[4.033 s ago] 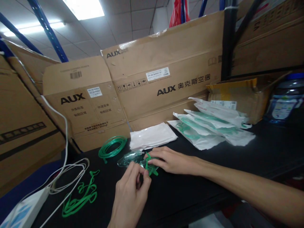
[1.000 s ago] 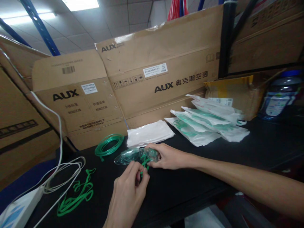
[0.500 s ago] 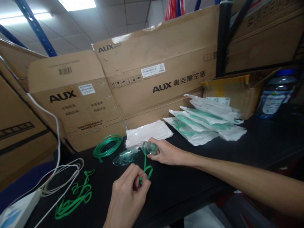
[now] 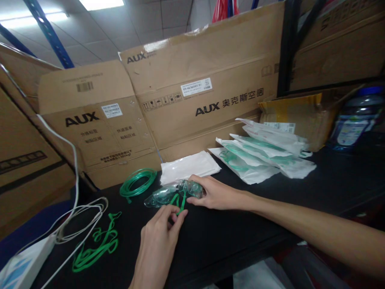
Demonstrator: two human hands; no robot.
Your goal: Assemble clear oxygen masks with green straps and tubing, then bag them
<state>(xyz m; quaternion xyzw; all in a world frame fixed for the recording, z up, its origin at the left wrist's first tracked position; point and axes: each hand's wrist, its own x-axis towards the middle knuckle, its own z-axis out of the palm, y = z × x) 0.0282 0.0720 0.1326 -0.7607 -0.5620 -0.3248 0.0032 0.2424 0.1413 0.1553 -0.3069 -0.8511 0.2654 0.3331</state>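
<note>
A clear green-tinted plastic mask (image 4: 164, 195) lies on the black table (image 4: 228, 233) in front of me. My right hand (image 4: 214, 193) grips its right end, fingers curled round it. My left hand (image 4: 160, 237) pinches the green elastic strap (image 4: 178, 201) that hangs from the mask, thumb and fingertips pressed together just below it. A coil of green tubing (image 4: 138, 181) rests to the left of the mask, apart from both hands.
A flat white pouch (image 4: 189, 166) lies behind the mask. Several sealed pouches (image 4: 264, 156) with green parts are stacked at right. Loose green straps (image 4: 96, 249) and white cable (image 4: 75, 224) lie at left. Cardboard boxes (image 4: 198, 92) wall the back; a jar (image 4: 355, 120) stands far right.
My left hand has moved up toward the mask, so the green strap that was stretched out half a second ago is now short and slack. My right hand stays on the mask.
</note>
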